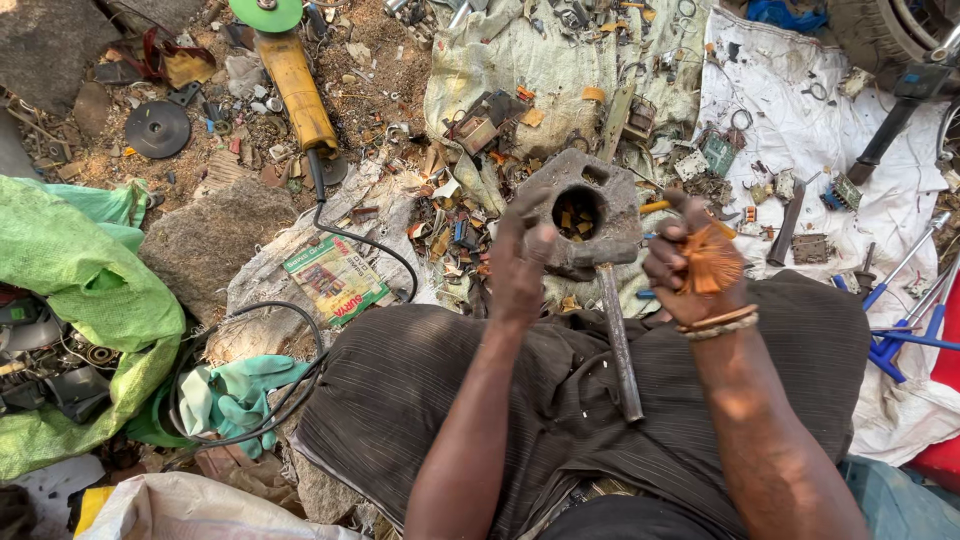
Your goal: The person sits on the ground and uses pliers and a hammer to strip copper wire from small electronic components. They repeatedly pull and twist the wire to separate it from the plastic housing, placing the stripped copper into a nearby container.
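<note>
My left hand rests on the near left rim of a grey metal block with a round hole holding small scraps. My right hand grips a bundle of orange copper wire just right of that block. A hammer lies between my hands, its head against the block and its metal handle running back over my lap. Both wrists hang above my dark striped trousers.
A yellow angle grinder with a green disc lies at upper left, its black cable looping toward me. Green sacking bulges at left. Circuit boards and screwdrivers litter the white cloth at right. A small printed box lies left.
</note>
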